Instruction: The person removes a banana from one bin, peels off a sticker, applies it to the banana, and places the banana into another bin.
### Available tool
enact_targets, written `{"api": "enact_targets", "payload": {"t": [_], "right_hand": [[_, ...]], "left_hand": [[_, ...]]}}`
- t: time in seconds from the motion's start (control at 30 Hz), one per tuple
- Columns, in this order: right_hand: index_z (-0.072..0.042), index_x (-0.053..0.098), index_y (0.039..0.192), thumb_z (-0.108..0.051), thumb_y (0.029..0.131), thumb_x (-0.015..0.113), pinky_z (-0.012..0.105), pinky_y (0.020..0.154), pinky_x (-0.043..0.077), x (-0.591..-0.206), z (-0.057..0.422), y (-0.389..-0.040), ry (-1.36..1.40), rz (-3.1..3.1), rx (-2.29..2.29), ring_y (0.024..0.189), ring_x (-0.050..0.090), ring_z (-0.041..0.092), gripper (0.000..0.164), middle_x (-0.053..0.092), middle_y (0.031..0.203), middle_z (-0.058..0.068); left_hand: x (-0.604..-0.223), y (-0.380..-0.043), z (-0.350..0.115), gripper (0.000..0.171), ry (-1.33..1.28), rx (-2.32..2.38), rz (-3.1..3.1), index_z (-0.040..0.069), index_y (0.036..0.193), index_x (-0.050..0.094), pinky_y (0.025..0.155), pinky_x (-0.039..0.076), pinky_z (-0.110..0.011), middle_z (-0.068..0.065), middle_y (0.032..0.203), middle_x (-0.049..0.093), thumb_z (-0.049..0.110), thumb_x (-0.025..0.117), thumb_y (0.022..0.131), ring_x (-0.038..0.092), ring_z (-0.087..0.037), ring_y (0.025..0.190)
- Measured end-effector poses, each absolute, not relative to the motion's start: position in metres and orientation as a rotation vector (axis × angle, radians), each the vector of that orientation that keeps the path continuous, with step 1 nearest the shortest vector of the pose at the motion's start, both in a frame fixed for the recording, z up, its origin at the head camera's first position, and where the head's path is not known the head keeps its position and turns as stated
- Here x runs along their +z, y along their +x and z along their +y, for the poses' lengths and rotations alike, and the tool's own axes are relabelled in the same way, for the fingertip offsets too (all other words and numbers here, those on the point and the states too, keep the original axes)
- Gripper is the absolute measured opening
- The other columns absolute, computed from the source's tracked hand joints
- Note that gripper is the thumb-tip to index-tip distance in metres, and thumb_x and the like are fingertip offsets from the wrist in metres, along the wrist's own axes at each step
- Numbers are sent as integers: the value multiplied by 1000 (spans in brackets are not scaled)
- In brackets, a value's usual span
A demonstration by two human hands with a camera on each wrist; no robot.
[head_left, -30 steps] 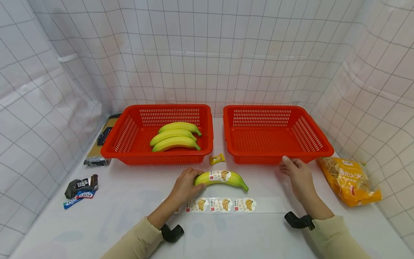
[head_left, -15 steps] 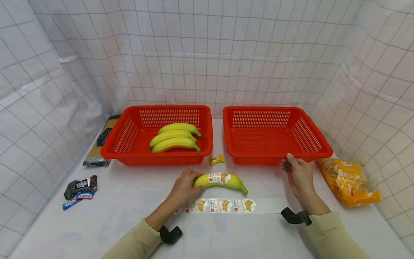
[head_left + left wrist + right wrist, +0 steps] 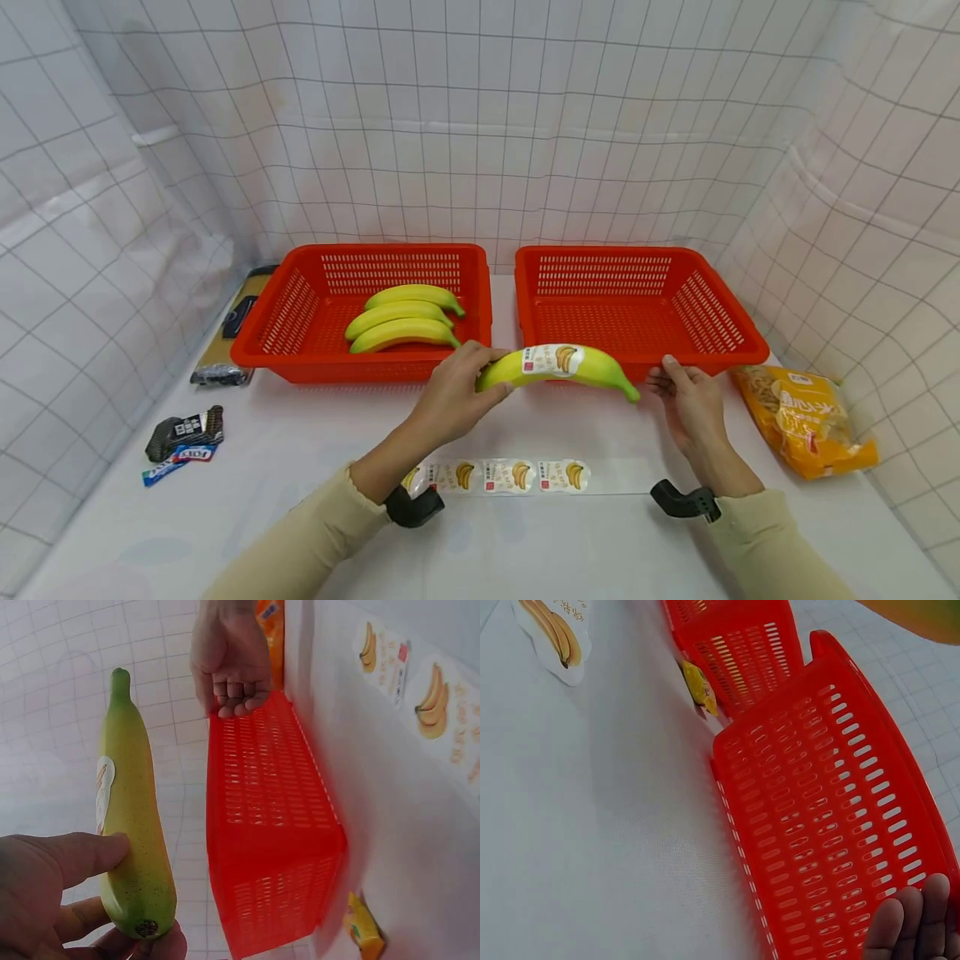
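Note:
My left hand grips a yellow-green banana by its blunt end, stem pointing right. A white sticker with printed bananas lies along its upper side. In the left wrist view the thumb presses the banana's side, with fingers around the end. The banana is raised above the table, in front of the right red basket. My right hand holds that basket's front rim, its thumb at the rim and its fingers against the outer wall. In the right wrist view the fingertips show in front of the wall.
Three bananas lie in the left red basket. A sticker strip lies in front. An orange noodle bag is at right; small wrapped snacks and a brown packet are at left. A yellow candy sits between the baskets.
My left hand has lifted the stickered banana off the table and moved it forward and right, up to the right basket's front. The right hand has stayed at the rim.

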State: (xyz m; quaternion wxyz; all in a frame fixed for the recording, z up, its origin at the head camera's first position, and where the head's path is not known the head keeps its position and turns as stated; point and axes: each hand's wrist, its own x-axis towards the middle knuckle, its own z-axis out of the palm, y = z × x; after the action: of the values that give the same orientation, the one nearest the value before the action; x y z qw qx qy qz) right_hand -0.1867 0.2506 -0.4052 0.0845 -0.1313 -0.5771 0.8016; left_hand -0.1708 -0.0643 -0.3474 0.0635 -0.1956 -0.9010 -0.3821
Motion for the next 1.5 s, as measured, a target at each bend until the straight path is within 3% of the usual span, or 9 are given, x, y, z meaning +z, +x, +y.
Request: {"api": "enact_targets", "payload": {"t": [0.2, 0.43, 0.67, 0.83, 1.0, 1.3, 1.5], "right_hand": [[-6, 61, 93, -27, 89, 63, 22, 74, 55, -406, 252, -186, -365, -1691, 2428, 72, 65, 12, 21, 69, 77, -1], [-3, 62, 97, -32, 85, 67, 22, 75, 55, -408, 252, -184, -364, -1697, 2426, 73, 65, 12, 32, 69, 77, -2], [-3, 60, 93, -25, 90, 62, 23, 74, 55, -408, 251, -182, -364, -1702, 2407, 72, 64, 12, 22, 69, 76, -1], [-5, 60, 94, -27, 89, 63, 23, 76, 55, -407, 250, -182, -399, -1716, 2389, 71, 65, 12, 23, 69, 77, -1], [-5, 61, 93, -26, 90, 62, 24, 76, 55, -407, 249, -184, -405, -1734, 2370, 71, 65, 11, 21, 69, 77, -1], [-2, 60, 99, -35, 82, 69, 24, 77, 55, -407, 249, -186, -425, -1745, 2351, 72, 65, 11, 38, 69, 78, -1], [1, 58, 104, -36, 81, 69, 23, 76, 55, -406, 250, -187, -417, -1747, 2354, 73, 65, 11, 45, 70, 79, 0]], "left_hand": [[-326, -205, -38, 41, -632, -1124, -2736, 11, 122, 61, 69, 45, -24, -4, 104, 58, 25, 70, 84, 51, -14, 86], [-317, -248, -1, 39, -641, -1032, -2833, 11, 121, 62, 72, 44, -25, -3, 107, 60, 27, 67, 86, 51, -14, 92], [-327, -279, 34, 31, -655, -834, -2955, 11, 112, 66, 69, 42, -23, 1, 99, 63, 29, 67, 86, 51, -13, 84], [-337, -288, 48, 23, -664, -678, -3043, 11, 97, 66, 60, 40, -21, 2, 83, 62, 30, 69, 85, 51, -12, 71], [-346, -289, 55, 23, -676, -550, -3102, 11, 93, 65, 54, 38, -20, 2, 76, 60, 32, 69, 85, 49, -12, 64], [-350, -290, 60, 28, -744, -363, -3126, 12, 106, 66, 68, 46, -25, 2, 93, 66, 29, 70, 84, 55, -14, 77], [-347, -292, 61, 22, -793, -317, -3178, 12, 106, 65, 69, 46, -24, 1, 92, 65, 23, 67, 87, 56, -15, 76]]}}
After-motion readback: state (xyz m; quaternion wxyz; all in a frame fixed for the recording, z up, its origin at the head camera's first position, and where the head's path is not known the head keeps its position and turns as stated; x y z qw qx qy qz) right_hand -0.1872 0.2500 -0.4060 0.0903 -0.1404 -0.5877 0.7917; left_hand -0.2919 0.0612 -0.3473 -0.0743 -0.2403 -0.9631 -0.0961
